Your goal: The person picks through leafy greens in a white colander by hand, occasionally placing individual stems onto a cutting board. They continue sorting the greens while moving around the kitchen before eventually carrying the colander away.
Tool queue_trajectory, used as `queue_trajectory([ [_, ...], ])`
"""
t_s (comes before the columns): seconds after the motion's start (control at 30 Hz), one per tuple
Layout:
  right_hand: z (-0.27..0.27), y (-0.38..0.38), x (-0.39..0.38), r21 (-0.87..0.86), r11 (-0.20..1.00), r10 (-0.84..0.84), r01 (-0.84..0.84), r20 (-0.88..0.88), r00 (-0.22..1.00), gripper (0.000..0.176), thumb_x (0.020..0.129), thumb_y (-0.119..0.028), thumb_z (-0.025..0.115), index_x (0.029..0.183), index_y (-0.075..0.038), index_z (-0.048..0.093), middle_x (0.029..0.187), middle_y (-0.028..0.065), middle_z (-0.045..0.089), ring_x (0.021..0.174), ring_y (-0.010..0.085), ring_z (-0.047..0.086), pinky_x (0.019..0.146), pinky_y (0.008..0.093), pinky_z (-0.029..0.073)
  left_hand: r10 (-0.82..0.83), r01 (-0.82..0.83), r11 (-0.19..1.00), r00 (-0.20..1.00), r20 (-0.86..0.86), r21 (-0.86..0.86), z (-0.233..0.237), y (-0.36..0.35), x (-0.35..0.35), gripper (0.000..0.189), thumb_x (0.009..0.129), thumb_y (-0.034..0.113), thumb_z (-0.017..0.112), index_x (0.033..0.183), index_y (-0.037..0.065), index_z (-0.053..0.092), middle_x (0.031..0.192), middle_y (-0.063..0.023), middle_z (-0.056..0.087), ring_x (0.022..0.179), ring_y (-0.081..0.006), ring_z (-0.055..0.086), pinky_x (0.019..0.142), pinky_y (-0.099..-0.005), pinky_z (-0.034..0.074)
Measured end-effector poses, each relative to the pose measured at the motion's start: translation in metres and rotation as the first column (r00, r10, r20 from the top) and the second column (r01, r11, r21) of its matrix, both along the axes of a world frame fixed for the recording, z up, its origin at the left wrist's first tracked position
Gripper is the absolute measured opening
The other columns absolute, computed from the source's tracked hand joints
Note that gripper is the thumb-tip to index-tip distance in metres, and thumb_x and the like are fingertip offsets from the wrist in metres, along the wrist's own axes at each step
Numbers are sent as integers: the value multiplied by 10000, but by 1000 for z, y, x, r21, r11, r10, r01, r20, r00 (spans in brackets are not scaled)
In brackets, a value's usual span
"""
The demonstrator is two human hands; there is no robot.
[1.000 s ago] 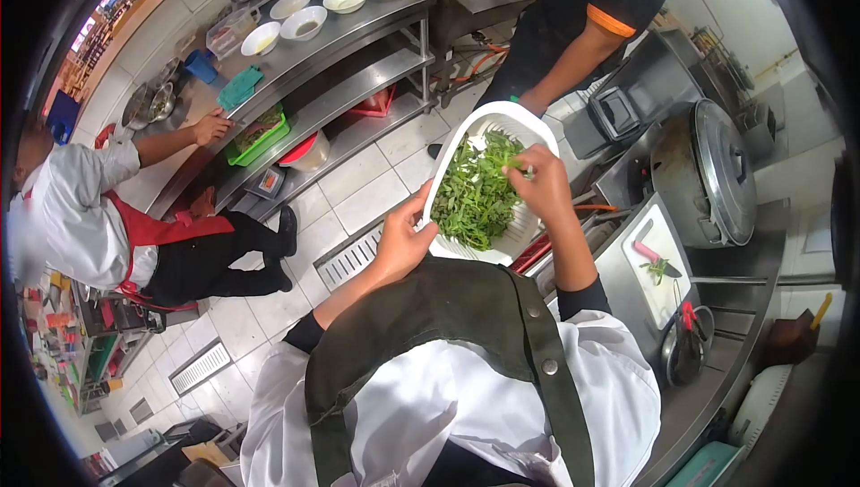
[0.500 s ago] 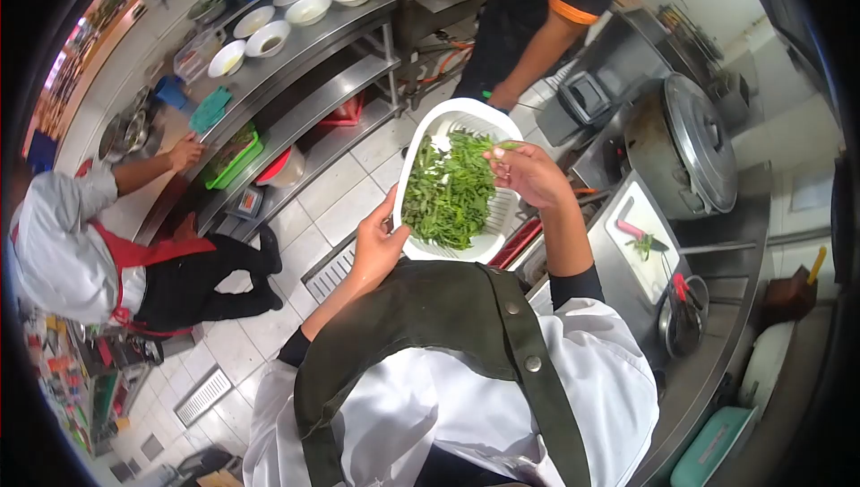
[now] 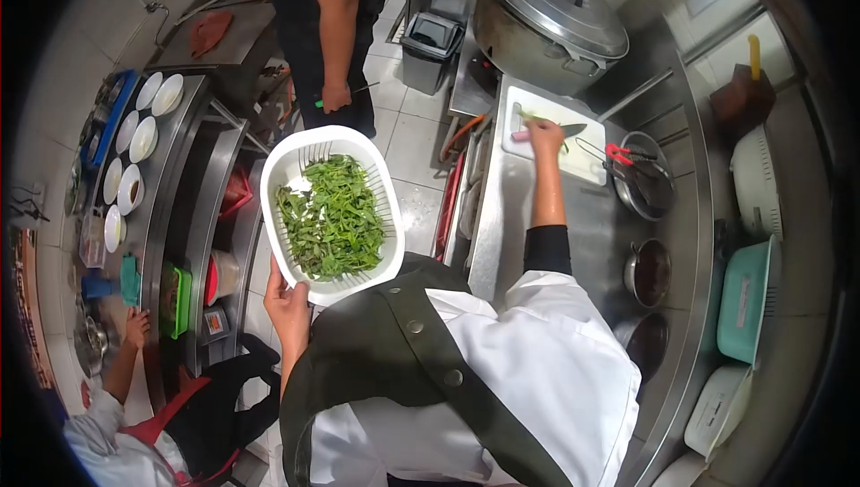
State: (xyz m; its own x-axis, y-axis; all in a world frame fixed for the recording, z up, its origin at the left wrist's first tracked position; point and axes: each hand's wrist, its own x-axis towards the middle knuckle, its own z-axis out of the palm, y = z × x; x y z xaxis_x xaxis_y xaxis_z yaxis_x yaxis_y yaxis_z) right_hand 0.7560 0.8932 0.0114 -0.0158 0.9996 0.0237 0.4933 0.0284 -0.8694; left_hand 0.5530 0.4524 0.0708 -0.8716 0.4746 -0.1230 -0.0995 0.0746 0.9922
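Observation:
A white slotted plastic basket full of leafy green herbs is tilted toward me. My left hand grips its rim at the lower left corner. Over the white cutting board on the right, my right hand is closed, with a green sprig at its fingertips. A knife lies on the board under that hand, which partly covers its pink handle.
A large lidded pot stands beyond the board. A strainer with red-handled tongs sits right of it. A co-worker in black stands ahead, holding a green-handled tool. Another person works at the left counter, where several white bowls stand.
My right hand has left the basket and moved right to the cutting board. The basket stays in my left hand. The whole view has turned to the right.

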Motion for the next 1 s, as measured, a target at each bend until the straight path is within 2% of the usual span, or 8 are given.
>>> queue_trajectory([
  [0.07, -40, 33, 37, 17, 989, -147, 146, 172, 974, 248, 682, -225, 674, 774, 6, 660, 707, 118, 644, 703, 199, 636, 601, 306, 480, -3, 3, 1000, 1000, 13, -3, -4, 2, -3, 612, 708, -120, 426, 1303, -17, 324, 1135, -121, 515, 812, -101, 550, 658, -178, 431],
  [0.17, -99, 96, 75, -175, 985, 125, 8, 734, 668, 373, 717, -296, 649, 889, 34, 629, 898, 202, 622, 778, 299, 622, 669, 370, 487, -18, 19, 999, 999, 33, -50, 0, 1, -7, 609, 710, -117, 429, 1302, -14, 330, 1125, -118, 519, 813, -109, 554, 645, -179, 434],
  [0.27, -73, 74, 69, -508, 842, -41, 181, 275, 961, 403, 760, -280, 609, 1005, 39, 580, 1012, 242, 573, 816, 332, 604, 722, 390, 474, -5, 6, 1000, 999, 38, -27, -4, 7, -5, 616, 705, -118, 435, 1302, -4, 337, 1097, -105, 531, 776, -95, 551, 574, -176, 425],
  [0.33, -69, 74, 74, -234, 971, 162, -37, 542, 824, 413, 781, -253, 586, 1070, 39, 537, 1031, 250, 562, 843, 323, 601, 728, 385, 475, 33, -34, 999, 999, 40, 39, -16, 3, -8, 620, 701, -112, 445, 1301, -3, 338, 1086, -97, 536, 757, -86, 547, 544, -173, 416],
  [0.47, 6, -22, 6, -21, 948, 319, -319, 83, 944, 383, 802, -81, 519, 1166, 32, 483, 1017, 188, 585, 890, 237, 586, 739, 310, 468, -24, 24, 1000, 998, 65, -9, -12, -9, -9, 611, 712, -88, 477, 1300, -23, 326, 1117, -90, 521, 808, -79, 539, 621, -182, 438],
  [0.57, 90, -127, -64, 133, 568, 798, -812, -328, 505, 279, 801, -76, 561, 1076, -30, 550, 985, 67, 579, 815, 121, 571, 687, 235, 465, -54, 51, 992, 998, 28, 115, -17, -9, -10, 612, 725, -117, 451, 1310, -40, 287, 1137, -119, 513, 893, -109, 533, 757, -211, 423],
  [0.7, 103, -201, -124, 241, 207, 978, -948, -64, 197, 290, 696, -70, 659, 977, -45, 593, 992, 84, 562, 898, 209, 535, 756, 328, 425, -72, 52, 984, 990, 117, 169, 0, -6, -3, 598, 719, -165, 427, 1293, -90, 273, 1261, -149, 417, 1117, -151, 436, 927, -250, 345],
  [1.0, 68, -237, -175, 396, 194, 693, -898, 593, 411, 171, 623, -88, 675, 784, -63, 623, 824, 47, 515, 838, 243, 469, 727, 365, 336, -40, 47, 981, 998, -42, 191, -16, -12, 4, 625, 720, -157, 448, 1311, -40, 282, 1255, -139, 424, 1059, -143, 480, 886, -252, 381],
])
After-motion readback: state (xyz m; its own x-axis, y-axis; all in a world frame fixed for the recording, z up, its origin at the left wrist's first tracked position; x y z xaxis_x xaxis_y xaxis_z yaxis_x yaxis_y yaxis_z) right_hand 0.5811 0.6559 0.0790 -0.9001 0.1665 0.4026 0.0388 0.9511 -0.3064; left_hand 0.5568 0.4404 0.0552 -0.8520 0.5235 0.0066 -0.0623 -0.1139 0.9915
